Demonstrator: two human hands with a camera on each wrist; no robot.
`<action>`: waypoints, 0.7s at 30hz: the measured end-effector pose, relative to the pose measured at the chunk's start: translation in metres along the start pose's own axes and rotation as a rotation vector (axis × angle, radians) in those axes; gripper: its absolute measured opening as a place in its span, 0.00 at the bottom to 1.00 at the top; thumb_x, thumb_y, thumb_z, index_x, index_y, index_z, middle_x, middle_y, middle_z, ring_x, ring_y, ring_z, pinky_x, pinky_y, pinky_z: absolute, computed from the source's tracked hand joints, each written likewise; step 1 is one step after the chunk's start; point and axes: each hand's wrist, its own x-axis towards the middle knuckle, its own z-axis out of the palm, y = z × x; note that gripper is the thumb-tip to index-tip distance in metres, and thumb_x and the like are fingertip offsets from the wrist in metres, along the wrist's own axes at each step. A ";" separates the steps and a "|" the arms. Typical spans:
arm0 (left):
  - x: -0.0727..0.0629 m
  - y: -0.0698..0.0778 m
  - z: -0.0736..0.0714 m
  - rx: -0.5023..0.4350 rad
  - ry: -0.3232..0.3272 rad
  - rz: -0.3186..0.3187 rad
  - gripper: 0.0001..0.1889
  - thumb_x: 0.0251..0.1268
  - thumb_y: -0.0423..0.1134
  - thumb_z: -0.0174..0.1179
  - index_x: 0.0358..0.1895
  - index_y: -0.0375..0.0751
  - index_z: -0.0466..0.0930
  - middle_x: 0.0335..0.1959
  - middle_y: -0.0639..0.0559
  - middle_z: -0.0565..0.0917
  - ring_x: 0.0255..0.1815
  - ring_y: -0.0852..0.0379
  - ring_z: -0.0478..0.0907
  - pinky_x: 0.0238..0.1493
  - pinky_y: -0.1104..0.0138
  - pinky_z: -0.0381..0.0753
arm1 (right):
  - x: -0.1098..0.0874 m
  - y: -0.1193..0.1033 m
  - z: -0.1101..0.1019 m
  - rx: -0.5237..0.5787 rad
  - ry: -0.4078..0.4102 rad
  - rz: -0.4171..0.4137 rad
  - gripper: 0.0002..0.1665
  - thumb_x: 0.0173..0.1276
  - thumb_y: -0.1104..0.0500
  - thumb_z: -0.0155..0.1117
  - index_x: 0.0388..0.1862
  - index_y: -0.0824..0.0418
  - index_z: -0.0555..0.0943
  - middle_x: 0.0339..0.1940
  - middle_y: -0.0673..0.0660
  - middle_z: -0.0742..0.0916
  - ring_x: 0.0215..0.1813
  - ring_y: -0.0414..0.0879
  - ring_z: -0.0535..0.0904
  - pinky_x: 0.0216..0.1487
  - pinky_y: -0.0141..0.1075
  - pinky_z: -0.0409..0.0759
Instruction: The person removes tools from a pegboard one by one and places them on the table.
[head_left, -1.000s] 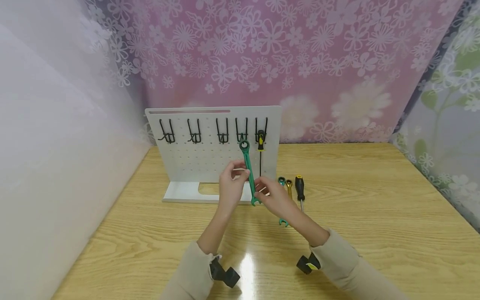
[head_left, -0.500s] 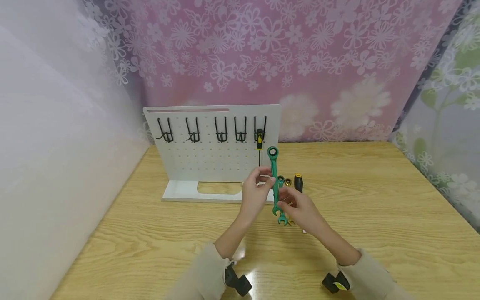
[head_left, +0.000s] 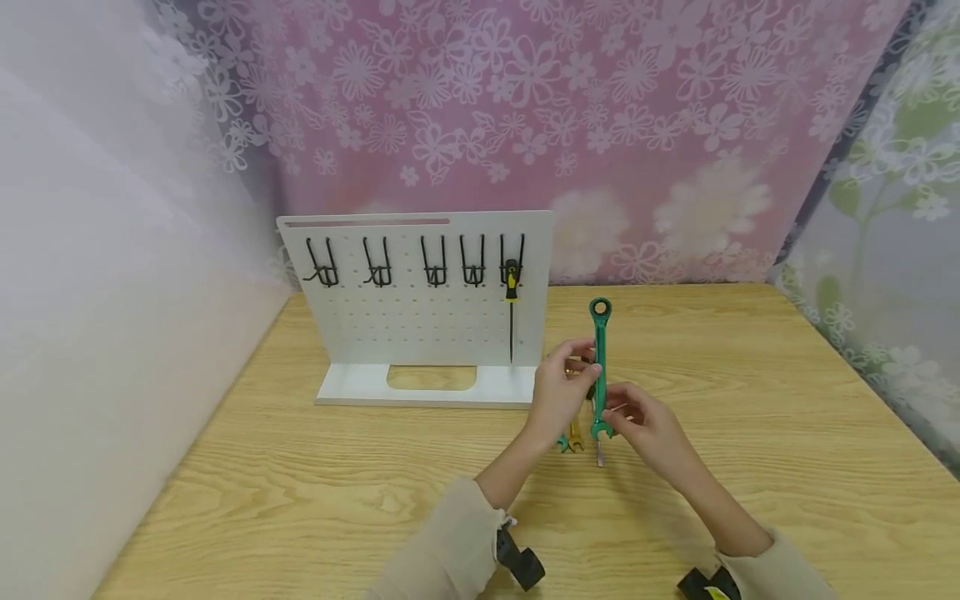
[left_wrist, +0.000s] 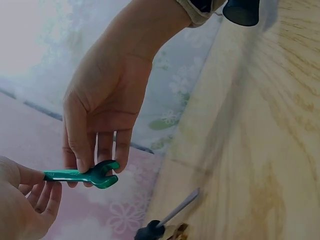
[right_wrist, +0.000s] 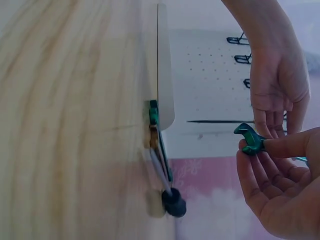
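Observation:
Both hands hold a green ratcheting combination wrench (head_left: pixel 601 358) upright above the table, ring end up and open end down. My left hand (head_left: pixel 557 396) pinches its shaft around the middle. Lower down, my right hand (head_left: pixel 654 433) pinches it close to the open-end jaw, which shows well in the left wrist view as a wrench head (left_wrist: pixel 104 175). Behind the hands lie a second green wrench (head_left: pixel 562 443), a gold wrench (head_left: pixel 576 435) and a black-handled screwdriver (right_wrist: pixel 174 202), partly hidden in the head view.
A white pegboard (head_left: pixel 420 321) stands left of the hands with several black double hooks (head_left: pixel 436 271). On its rightmost hook hangs a yellow-and-black screwdriver (head_left: pixel 512 283). The wooden table (head_left: pixel 300 500) extends around; a white wall (head_left: pixel 135 250) borders the left side.
Both hands have carried the green wrench rightward, from in front of the pegboard to beyond its right edge. The wrench has turned from slightly slanted to nearly vertical.

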 end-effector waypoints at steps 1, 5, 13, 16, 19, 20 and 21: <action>0.001 -0.003 0.003 0.005 -0.010 -0.003 0.15 0.61 0.28 0.58 0.51 0.38 0.76 0.39 0.51 0.78 0.36 0.64 0.75 0.37 0.73 0.77 | -0.001 0.002 -0.002 0.004 0.002 0.005 0.13 0.66 0.70 0.55 0.49 0.72 0.74 0.39 0.61 0.81 0.38 0.48 0.77 0.34 0.36 0.79; 0.001 -0.014 0.013 0.015 -0.043 -0.024 0.16 0.60 0.28 0.59 0.52 0.38 0.76 0.39 0.48 0.79 0.34 0.65 0.74 0.35 0.74 0.77 | -0.005 0.010 -0.006 0.029 0.003 0.050 0.13 0.65 0.70 0.55 0.49 0.74 0.73 0.38 0.62 0.81 0.35 0.48 0.78 0.33 0.38 0.80; -0.004 -0.038 0.027 0.020 -0.072 -0.086 0.16 0.59 0.27 0.60 0.52 0.39 0.77 0.35 0.56 0.79 0.31 0.66 0.75 0.31 0.75 0.77 | -0.010 0.025 -0.009 0.069 -0.014 0.141 0.15 0.66 0.70 0.55 0.50 0.76 0.71 0.38 0.63 0.80 0.36 0.49 0.78 0.34 0.36 0.80; -0.006 -0.046 0.029 0.022 -0.082 -0.090 0.16 0.59 0.27 0.60 0.52 0.39 0.77 0.35 0.55 0.79 0.31 0.65 0.75 0.29 0.74 0.77 | -0.011 0.029 -0.009 0.100 -0.020 0.180 0.16 0.66 0.70 0.54 0.51 0.77 0.70 0.39 0.63 0.80 0.36 0.49 0.79 0.34 0.37 0.80; -0.006 -0.054 0.030 0.026 -0.088 -0.086 0.16 0.59 0.28 0.60 0.51 0.38 0.77 0.35 0.53 0.80 0.31 0.65 0.76 0.29 0.74 0.78 | -0.011 0.033 -0.009 0.111 -0.028 0.210 0.16 0.66 0.70 0.54 0.52 0.77 0.69 0.39 0.63 0.80 0.37 0.49 0.79 0.35 0.38 0.80; -0.006 -0.056 0.031 0.023 -0.089 -0.084 0.16 0.58 0.28 0.60 0.51 0.38 0.77 0.35 0.53 0.80 0.31 0.65 0.76 0.29 0.74 0.78 | -0.011 0.034 -0.009 0.111 -0.032 0.216 0.16 0.66 0.70 0.54 0.52 0.77 0.69 0.39 0.63 0.80 0.37 0.49 0.78 0.35 0.38 0.80; -0.006 -0.058 0.031 0.016 -0.094 -0.087 0.16 0.59 0.27 0.60 0.51 0.37 0.77 0.35 0.52 0.80 0.31 0.64 0.76 0.29 0.73 0.78 | -0.011 0.035 -0.009 0.111 -0.037 0.220 0.16 0.66 0.69 0.54 0.52 0.77 0.69 0.39 0.63 0.80 0.37 0.49 0.78 0.34 0.38 0.80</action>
